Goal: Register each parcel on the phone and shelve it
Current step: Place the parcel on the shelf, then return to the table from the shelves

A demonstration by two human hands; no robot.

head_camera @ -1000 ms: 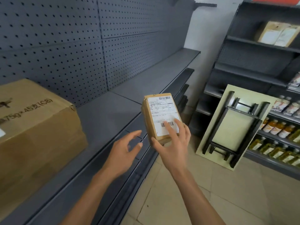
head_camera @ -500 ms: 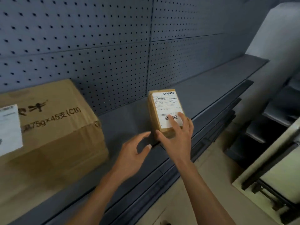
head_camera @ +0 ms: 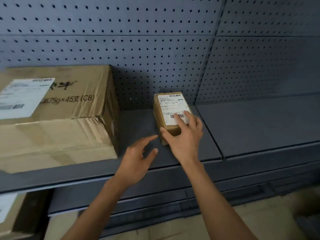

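The small parcel (head_camera: 170, 116) sits on the grey shelf (head_camera: 251, 125), at three o'clock from the big carton (head_camera: 57, 116). The right hand (head_camera: 184, 135) grips its near end, thumb alongside; the left hand (head_camera: 136, 156) hovers empty, fingers spread. Best set it flat, label up, then let go.

Small parcels (head_camera: 170, 116): 1, on the shelf (head_camera: 251, 125). Large cartons: 2, one (head_camera: 57, 116) on the same shelf, one (head_camera: 15, 215) on the level below. White labels: 3, one per box. Hands: 2, left (head_camera: 138, 160) and right (head_camera: 185, 137). Pegboard panels (head_camera: 121, 49): 2 in view.
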